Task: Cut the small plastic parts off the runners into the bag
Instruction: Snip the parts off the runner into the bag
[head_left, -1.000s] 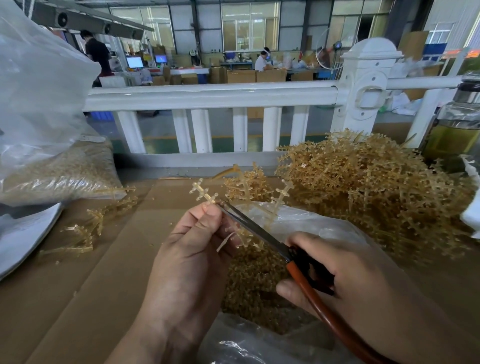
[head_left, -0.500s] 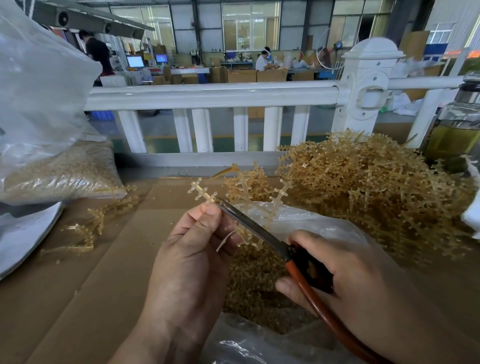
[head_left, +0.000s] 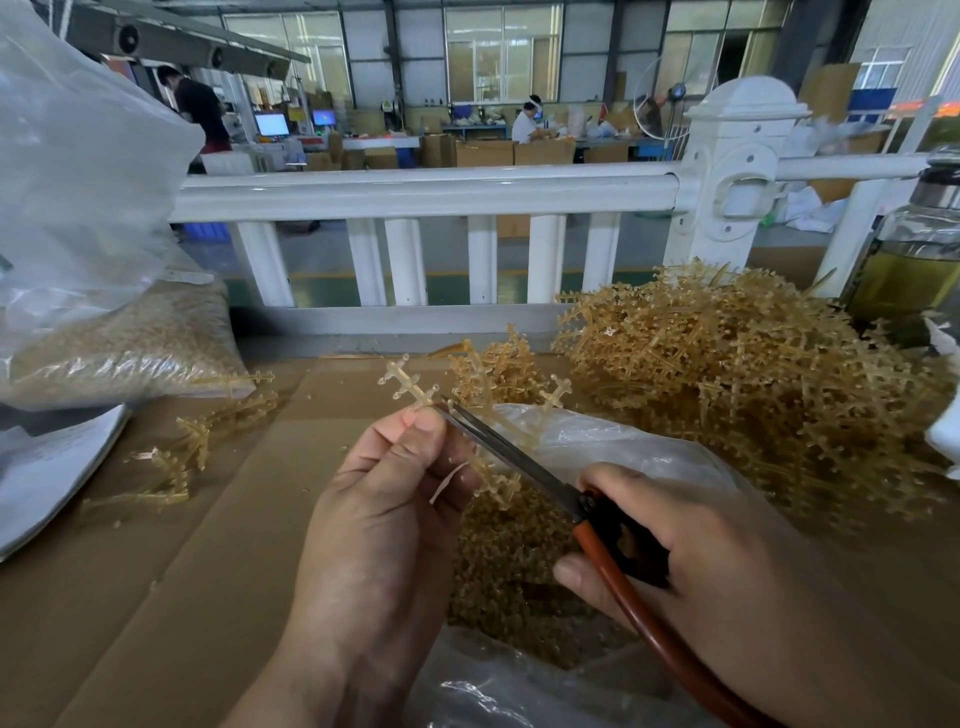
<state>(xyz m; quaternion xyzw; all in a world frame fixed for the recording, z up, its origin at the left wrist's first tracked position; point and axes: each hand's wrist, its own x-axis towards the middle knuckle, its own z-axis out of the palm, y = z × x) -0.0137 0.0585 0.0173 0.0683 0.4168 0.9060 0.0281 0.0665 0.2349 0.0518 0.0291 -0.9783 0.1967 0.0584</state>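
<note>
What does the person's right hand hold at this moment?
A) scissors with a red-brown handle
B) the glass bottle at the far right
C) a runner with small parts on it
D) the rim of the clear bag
A: the right hand grips the scissors by their red-brown handle, and the left hand pinches the runner above the open bag.
</note>
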